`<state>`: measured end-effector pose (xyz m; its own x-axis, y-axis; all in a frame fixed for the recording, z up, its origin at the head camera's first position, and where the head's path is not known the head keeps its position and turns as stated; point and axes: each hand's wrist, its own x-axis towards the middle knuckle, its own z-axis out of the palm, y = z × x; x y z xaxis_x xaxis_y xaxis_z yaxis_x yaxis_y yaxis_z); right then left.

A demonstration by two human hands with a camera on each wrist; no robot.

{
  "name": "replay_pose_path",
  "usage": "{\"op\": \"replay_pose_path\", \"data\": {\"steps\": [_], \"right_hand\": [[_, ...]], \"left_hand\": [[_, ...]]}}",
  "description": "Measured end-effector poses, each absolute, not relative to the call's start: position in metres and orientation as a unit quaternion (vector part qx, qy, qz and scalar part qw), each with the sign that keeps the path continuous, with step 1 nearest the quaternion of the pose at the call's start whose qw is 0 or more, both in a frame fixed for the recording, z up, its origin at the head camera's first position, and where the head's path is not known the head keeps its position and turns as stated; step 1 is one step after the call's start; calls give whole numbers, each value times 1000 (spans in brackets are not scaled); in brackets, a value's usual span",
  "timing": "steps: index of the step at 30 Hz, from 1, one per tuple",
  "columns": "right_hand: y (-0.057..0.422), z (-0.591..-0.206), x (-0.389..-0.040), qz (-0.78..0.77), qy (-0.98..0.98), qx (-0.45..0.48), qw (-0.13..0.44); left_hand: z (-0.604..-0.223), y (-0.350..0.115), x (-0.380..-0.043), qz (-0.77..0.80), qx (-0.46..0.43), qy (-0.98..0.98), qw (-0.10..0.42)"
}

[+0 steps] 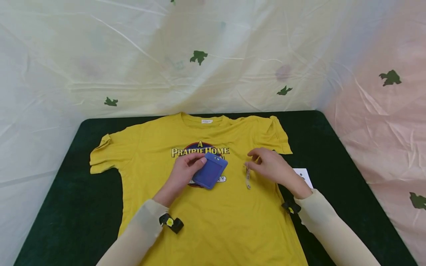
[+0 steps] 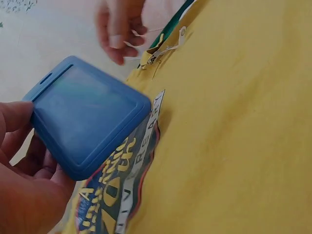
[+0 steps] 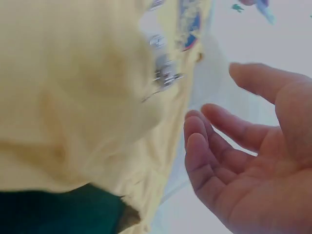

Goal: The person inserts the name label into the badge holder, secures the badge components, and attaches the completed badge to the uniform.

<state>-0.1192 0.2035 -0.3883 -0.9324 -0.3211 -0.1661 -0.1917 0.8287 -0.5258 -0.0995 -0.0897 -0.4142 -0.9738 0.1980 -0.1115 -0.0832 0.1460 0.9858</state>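
My left hand (image 1: 184,171) pinches the edge of a blue card holder (image 1: 210,171) between thumb and fingers, above the shirt's print. In the left wrist view, the card holder (image 2: 90,117) has a clear window and a slot at one end. A short pale patterned strap (image 1: 248,179) with metallic-looking parts lies on the yellow T-shirt (image 1: 206,218). My right hand (image 1: 267,164) is over that strap, its fingers loosely bent. In the right wrist view, thumb and fingers of the hand (image 3: 243,141) are apart with nothing between them, and the strap (image 3: 163,68) is blurred.
The T-shirt is spread on a dark green table (image 1: 53,221), sleeves out and collar at the far side. A white card (image 1: 304,175) with dark marks lies partly behind the right forearm. Pale curtains (image 1: 159,81) with green leaf-like patches hang behind and beside the table.
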Motion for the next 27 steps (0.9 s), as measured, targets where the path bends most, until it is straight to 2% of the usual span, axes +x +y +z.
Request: {"op": "replay_pose_path", "data": {"steps": [8,13,17,20,25,27], "right_hand": [[191,-372,-103,-338,928,-138,70],[184,-368,-96,-380,912,-145,56],[179,-366,-93,-423,892,-142,71],[176,-366,-92,-461,870,-144,96],[171,-367,-94,-510,838,-149,125],[169,-367,-95,-523,830,-147,129]], "left_hand": [[-404,-82,-96,623,88,777,-7],[-397,-80,-93,624,96,775,-32],[-394,-78,-90,613,108,779,-74],[-393,-76,-88,584,147,787,-135],[-393,-73,-86,494,236,794,-264],[-393,-73,-85,466,260,791,-299]]}}
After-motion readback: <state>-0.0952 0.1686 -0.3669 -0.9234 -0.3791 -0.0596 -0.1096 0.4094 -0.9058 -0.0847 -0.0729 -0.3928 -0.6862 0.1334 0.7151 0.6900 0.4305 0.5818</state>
